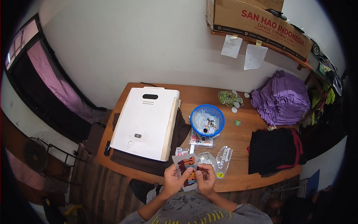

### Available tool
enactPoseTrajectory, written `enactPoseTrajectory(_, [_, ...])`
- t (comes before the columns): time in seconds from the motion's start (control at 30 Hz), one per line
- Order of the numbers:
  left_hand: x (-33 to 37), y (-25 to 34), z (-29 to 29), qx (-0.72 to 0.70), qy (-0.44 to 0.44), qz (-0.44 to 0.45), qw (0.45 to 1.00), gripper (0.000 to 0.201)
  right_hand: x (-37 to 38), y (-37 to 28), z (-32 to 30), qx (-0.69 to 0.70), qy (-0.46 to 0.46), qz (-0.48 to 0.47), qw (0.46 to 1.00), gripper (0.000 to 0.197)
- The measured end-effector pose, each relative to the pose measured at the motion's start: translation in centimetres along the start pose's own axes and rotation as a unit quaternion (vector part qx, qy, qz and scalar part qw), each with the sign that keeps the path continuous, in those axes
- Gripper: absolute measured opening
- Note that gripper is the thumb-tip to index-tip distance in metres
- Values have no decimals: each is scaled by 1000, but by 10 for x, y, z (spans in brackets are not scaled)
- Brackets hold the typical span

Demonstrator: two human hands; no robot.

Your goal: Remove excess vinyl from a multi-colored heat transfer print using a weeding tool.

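Close to my body, over the table's front edge, I hold a printed film sheet [186, 164] with dark red, orange and blue figures on it. My left hand [173, 183] grips its left side, thumb lying across the print. My right hand [206, 182] is closed at the sheet's right edge, thumb and fingers pinched together. Just beyond my right hand is a clear, crumpled-looking film piece [209, 158]; whether the hand touches it I cannot tell. A clear film with white lettering and a yellow round mark [220, 174] lies to the right.
A blue-rimmed basket [192, 116] of film scraps stands mid-table, with printed sheets [201, 140] by it. At left sits a large white flat machine [147, 123] on dark cloth. Folded black and red cloth [274, 151] and a purple fabric pile [281, 99] occupy the right.
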State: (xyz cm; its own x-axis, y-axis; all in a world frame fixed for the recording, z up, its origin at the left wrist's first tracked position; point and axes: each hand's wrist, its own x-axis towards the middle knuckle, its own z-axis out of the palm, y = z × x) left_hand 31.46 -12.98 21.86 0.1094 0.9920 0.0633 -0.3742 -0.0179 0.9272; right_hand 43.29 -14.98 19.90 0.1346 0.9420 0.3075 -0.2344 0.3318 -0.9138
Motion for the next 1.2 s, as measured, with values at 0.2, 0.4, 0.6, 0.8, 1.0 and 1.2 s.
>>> enactPoseTrajectory(0.2, [0, 1, 0, 24, -5, 0, 1000, 23, 1, 0, 1, 26, 4, 7, 1000, 22])
enactPoseTrajectory(0.4, [2, -1, 1, 17, 1, 1, 1000, 24, 4, -1, 1, 2, 9, 4, 1000, 22])
enactPoseTrajectory(0.6, [3, -1, 1, 36, -11, -14, 999, 24, 7, -3, 2, 22, 16, 1, 1000, 22])
enactPoseTrajectory(0.8, [1, -3, -1, 9, -13, -21, 1000, 26, 5, 4, 2, 24, 16, 3, 1000, 22])
enactPoseTrajectory(1.0, [1, -3, 0, 36, -20, -13, 999, 25, 11, -5, 5, 39, 23, -1, 999, 22])
enactPoseTrajectory(1.2, [0, -4, 0, 30, -31, -26, 999, 25, 7, 1, 1, 18, 39, 7, 999, 23])
